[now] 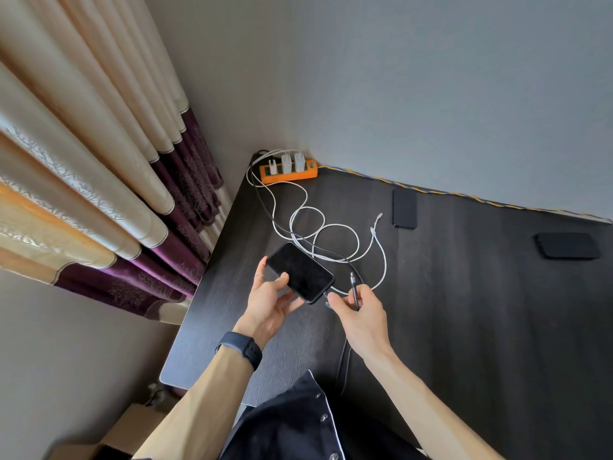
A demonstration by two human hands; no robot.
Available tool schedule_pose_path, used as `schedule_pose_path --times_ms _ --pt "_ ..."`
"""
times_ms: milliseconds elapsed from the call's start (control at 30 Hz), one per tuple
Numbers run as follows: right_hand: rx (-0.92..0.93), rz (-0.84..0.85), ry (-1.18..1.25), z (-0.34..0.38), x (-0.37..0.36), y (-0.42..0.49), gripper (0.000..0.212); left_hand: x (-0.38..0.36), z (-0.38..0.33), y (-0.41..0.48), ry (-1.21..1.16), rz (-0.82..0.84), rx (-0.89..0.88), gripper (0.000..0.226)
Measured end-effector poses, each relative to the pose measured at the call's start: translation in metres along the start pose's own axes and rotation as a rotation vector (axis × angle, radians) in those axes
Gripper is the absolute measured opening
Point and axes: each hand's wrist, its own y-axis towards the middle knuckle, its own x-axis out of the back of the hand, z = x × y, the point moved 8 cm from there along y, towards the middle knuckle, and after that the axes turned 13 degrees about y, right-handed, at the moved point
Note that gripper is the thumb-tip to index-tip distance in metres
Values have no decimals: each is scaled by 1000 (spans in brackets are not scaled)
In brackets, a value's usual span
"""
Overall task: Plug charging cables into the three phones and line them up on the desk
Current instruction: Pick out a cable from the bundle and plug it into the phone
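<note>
My left hand holds a black phone screen up, just above the dark desk. My right hand pinches a dark braided cable near the phone's lower end; its metal plug tip points up, apart from the phone. Whether anything sits in the phone's port I cannot tell. Two white cables lie coiled on the desk with their free ends at mid-desk. A second black phone lies near the wall, and a third black phone lies at the far right.
An orange power strip with three white chargers sits in the desk's back corner against the grey wall. Cream and purple curtains hang to the left. A cardboard box stands on the floor at lower left.
</note>
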Motion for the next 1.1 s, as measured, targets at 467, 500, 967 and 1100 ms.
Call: schedule_pose_path --times_ms 467,500,967,1100 --pt "-36 -11 17 -9 2 2 45 -7 0 -2 23 3 -30 63" --pt "-43 -12 32 -11 2 2 45 -7 0 -1 26 3 -33 62" --pt "-94 43 78 -13 -11 0 44 0 -12 -5 178 -24 -135 65" --pt "-85 23 143 -16 -16 -2 45 3 -15 -6 230 -39 -148 64"
